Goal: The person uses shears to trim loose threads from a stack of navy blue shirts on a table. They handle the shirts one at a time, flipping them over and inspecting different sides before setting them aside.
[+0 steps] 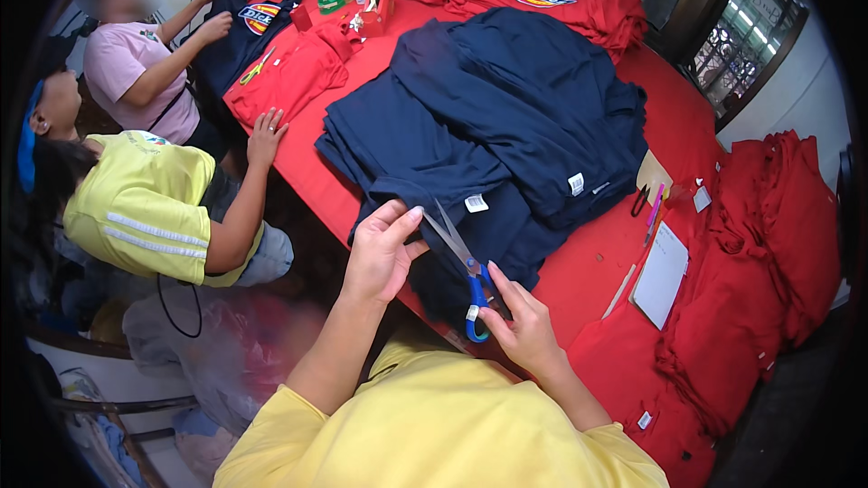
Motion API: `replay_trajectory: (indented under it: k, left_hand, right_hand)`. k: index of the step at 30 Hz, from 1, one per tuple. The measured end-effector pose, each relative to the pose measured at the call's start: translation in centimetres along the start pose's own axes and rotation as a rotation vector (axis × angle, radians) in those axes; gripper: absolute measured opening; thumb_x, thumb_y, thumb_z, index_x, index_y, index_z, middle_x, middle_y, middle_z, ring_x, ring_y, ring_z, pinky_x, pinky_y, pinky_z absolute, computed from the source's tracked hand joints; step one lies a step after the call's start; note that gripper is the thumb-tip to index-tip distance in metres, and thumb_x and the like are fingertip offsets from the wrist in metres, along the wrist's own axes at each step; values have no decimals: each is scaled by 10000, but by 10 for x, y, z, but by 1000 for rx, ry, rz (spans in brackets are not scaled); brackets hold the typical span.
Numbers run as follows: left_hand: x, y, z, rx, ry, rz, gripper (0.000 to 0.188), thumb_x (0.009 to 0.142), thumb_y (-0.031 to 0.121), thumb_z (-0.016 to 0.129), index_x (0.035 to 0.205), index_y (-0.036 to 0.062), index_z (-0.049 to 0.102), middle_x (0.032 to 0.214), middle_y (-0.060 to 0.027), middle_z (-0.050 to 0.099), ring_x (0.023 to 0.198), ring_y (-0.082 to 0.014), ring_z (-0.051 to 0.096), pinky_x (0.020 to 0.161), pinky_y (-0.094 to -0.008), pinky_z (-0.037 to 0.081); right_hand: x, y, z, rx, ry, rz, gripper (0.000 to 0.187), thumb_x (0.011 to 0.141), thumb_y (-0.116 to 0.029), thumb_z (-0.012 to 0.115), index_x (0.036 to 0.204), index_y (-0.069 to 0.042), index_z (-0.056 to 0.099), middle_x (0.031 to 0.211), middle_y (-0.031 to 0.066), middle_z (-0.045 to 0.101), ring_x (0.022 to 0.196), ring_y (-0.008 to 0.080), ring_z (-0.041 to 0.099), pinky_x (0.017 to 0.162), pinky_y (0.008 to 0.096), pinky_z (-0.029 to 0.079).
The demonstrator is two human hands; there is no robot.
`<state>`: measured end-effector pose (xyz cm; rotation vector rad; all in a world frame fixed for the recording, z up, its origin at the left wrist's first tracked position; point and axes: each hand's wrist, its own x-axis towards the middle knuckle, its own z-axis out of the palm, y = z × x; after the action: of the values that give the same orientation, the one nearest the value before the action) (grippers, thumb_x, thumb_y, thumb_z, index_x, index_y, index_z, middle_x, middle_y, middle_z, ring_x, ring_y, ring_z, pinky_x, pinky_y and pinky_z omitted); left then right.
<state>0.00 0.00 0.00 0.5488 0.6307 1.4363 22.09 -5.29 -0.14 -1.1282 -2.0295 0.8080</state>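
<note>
Between your hands, as the head view shows, the blue-handled scissors (476, 294) slant in front of the near side of the navy garments (533, 99). Their long axis runs from the handles at your right hand up and to the left, away from your body, so the tips point just beside your left thumb. The blades (458, 244) stand slightly parted.

Your right hand (520, 321) is curled on the handles, gripping them. Your left hand (380, 253) is raised, thumb and forefinger close together by the tips; you cannot tell whether they pinch cloth or thread.

Beyond both hands, the navy garments lie heaped on the red-covered desk (574, 298), a white label (476, 203) just right of the blade tips. To the right of your right hand lie a white notepad (659, 276) and, past it, red garments (750, 298). Well left of your left hand, a co-worker in a yellow shirt (149, 203) rests a hand (266, 137) near the desk's edge.
</note>
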Motion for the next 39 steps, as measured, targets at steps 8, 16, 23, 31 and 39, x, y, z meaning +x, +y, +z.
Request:
replay_trajectory:
  k: [8, 16, 23, 31, 39]
  left_hand:
    - [-9, 5, 11, 177, 42, 46, 163, 899, 38, 590, 1050, -5, 632, 952, -58, 664, 838, -131, 644, 744, -297, 557]
    - [-12, 5, 15, 183, 21, 42, 209, 895, 19, 589, 1099, -20, 619, 979, -63, 659, 856, -131, 644, 756, -286, 555]
    - [-14, 10, 15, 308, -14, 32, 330, 897, -6, 569, 1224, -41, 542, 1053, -79, 631, 935, -135, 618, 815, -293, 541]
    - [-16, 9, 18, 327, -41, 14, 350, 891, -18, 567, 1238, -42, 526, 1048, -68, 623, 931, -123, 604, 825, -280, 517]
    - [-3, -1, -3, 468, 87, 248, 321, 881, -1, 594, 1199, -34, 572, 1031, -51, 620, 914, -82, 570, 755, -226, 472]
  right_hand:
    - [8, 4, 5, 98, -8, -12, 567, 845, -44, 639, 1365, 16, 420, 995, 178, 624, 785, 260, 642, 712, 313, 507]
    - [3, 22, 8, 426, -69, 141, 523, 871, -4, 590, 1370, 9, 433, 1089, 156, 629, 879, 171, 635, 770, 260, 499]
    - [11, 10, 0, 341, -76, 38, 559, 853, -77, 645, 1367, -3, 439, 1114, 180, 630, 900, 204, 638, 813, 275, 487]
    - [18, 18, 2, 434, -93, 94, 523, 874, 1, 581, 1372, 26, 426, 1198, 164, 592, 1016, 156, 599, 861, 260, 478]
    - [14, 15, 0, 344, -131, 76, 535, 869, -42, 614, 1369, 17, 433, 1168, 151, 611, 969, 169, 618, 844, 266, 489]
